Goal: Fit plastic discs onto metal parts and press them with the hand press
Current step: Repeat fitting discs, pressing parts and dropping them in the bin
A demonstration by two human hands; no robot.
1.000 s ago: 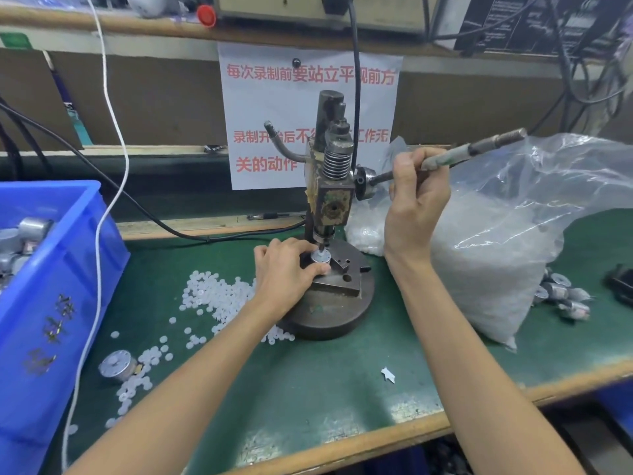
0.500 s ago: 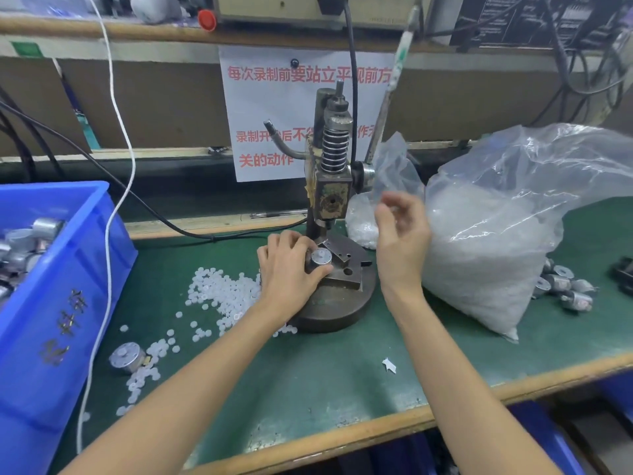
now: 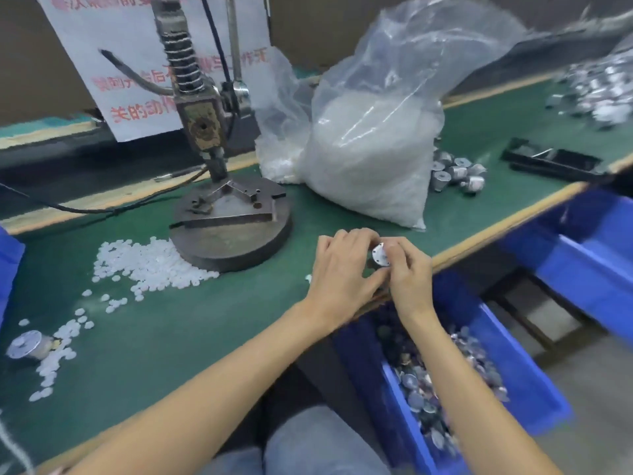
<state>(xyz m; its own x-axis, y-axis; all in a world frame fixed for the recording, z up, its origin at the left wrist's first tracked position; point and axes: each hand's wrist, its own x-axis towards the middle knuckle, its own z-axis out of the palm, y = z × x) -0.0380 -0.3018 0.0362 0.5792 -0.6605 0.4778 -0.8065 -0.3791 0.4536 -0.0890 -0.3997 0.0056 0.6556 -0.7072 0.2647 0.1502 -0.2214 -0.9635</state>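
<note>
The left hand and the right hand meet just over the front edge of the green matted surface. The fingers of both are curled in on one small round silver metal part. It sits between the two sets of fingertips, its flat face with a few small holes turned towards the left hand. The right hand pinches it from the right side. It is too blurred to tell more.

Right below the hands, under the surface's edge, a deep blue plastic bin holds a heap of grey metal pieces.

Back and to the left stands the dark iron hand press on its round base. A drift of small white plastic discs lies against the base's left side and trails off towards a lone silver cylinder at the far left.

Behind the press hangs a white paper sheet printed in red Chinese. The bottom line reads "关的动作"; the upper lines are blurred and partly hidden by the press column.

To the right of the press slumps a big clear plastic bag stuffed with white discs. It partly screens a cluster of silver metal caps. Beyond them lies a flat black tray.
</note>
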